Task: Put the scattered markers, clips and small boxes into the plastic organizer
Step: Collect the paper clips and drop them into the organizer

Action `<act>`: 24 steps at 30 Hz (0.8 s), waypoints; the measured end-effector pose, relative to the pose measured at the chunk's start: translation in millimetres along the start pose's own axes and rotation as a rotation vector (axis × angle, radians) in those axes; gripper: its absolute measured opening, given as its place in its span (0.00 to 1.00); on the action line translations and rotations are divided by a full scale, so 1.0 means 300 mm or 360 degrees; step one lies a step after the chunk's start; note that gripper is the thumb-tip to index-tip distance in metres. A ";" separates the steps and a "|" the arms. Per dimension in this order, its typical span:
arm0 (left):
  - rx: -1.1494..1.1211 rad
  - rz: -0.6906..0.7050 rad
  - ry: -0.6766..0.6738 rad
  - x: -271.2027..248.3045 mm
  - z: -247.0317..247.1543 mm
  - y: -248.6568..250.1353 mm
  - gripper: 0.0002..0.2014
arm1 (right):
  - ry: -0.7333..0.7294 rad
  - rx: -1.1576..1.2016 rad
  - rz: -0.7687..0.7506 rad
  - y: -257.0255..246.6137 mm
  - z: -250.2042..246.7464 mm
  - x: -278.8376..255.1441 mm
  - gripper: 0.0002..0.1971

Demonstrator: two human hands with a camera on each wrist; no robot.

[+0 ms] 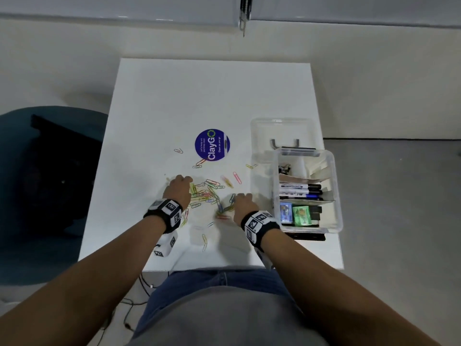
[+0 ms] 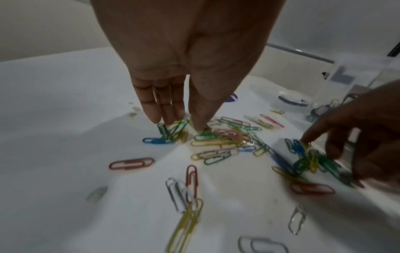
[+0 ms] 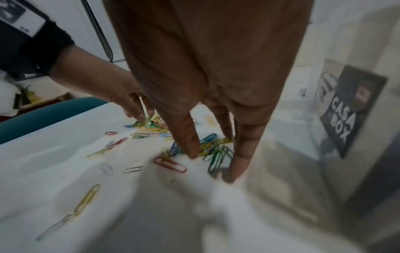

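Observation:
Several coloured paper clips (image 1: 207, 193) lie scattered on the white table (image 1: 174, 96). My left hand (image 1: 182, 183) comes down on the left side of the pile, and its thumb and fingers (image 2: 184, 121) pinch a few green and yellow clips. My right hand (image 1: 243, 199) is at the right side, where its thumb and fingers (image 3: 212, 157) close around a tangled clump of blue, green and yellow clips (image 2: 307, 160). At the right stands the clear plastic organizer (image 1: 335, 191), holding markers (image 1: 299, 191), a blue small box (image 1: 286, 212) and a green small box (image 1: 302, 215).
The organizer's clear lid (image 1: 264, 131) lies behind it. A round blue sticker (image 1: 212, 144) is on the table beyond the clips. Loose clips lie apart: a pink one (image 1: 237, 177), one far left (image 1: 178, 151), one near me (image 1: 204, 239). A dark blue chair (image 1: 37, 171) stands left.

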State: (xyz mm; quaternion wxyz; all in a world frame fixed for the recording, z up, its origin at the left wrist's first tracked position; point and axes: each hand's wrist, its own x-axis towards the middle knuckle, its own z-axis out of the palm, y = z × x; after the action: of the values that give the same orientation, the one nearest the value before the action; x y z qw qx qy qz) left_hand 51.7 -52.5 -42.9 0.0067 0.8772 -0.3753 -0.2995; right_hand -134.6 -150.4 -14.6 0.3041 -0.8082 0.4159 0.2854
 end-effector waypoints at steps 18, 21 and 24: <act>-0.0027 0.0086 0.0109 0.005 0.046 0.034 0.22 | 0.0288 0.0161 0.0004 -0.040 -0.078 0.185 0.35; -0.0051 0.0067 0.0154 0.009 0.039 0.036 0.20 | 0.0238 -0.0053 -0.0319 -0.065 0.006 0.139 0.36; -0.0093 0.0096 0.0133 0.005 0.024 0.023 0.17 | 0.0268 -0.0211 -0.0489 -0.064 0.079 0.090 0.37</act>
State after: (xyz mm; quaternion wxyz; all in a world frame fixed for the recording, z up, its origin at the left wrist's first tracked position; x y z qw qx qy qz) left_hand 44.2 -57.0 -48.1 0.0571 0.8766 -0.3921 -0.2730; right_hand -110.1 -137.4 -44.4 0.2544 -0.9014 0.2920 0.1938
